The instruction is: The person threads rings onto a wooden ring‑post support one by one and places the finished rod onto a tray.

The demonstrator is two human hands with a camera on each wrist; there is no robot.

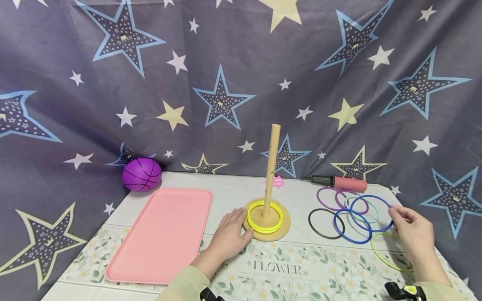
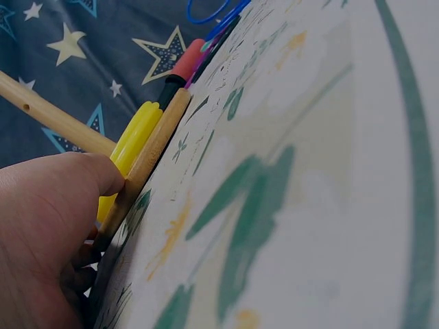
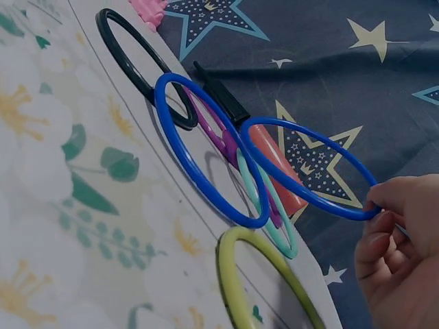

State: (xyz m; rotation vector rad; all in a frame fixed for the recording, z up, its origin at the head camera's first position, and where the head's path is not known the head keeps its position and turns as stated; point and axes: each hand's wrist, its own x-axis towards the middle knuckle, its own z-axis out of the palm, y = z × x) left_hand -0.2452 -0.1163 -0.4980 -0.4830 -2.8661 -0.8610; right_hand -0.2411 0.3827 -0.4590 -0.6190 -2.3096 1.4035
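Observation:
My left hand (image 1: 229, 236) holds the left edge of a round wooden base (image 1: 287, 223), thumb at the front and fingers along the side. From that base rises an upright wooden peg (image 1: 272, 167). Yellow rings (image 1: 264, 230) lie stacked around the peg's foot. At the right, my right hand (image 1: 414, 230) pinches a blue ring (image 3: 315, 197) between thumb and fingers, tilted up over the others. Another blue ring (image 1: 354, 241) lies under it, with a black ring (image 1: 309, 221), purple rings (image 1: 318, 196), a mint ring (image 3: 285, 247) and a yellow-green ring (image 1: 388, 263) around it.
A pink tray (image 1: 162, 234) lies at the left, with a purple ball (image 1: 142, 174) behind it. Along the back edge are a red and black hand pump (image 1: 348, 184) and a small pink object (image 1: 278, 182). A star-patterned curtain (image 1: 233, 50) hangs behind the table.

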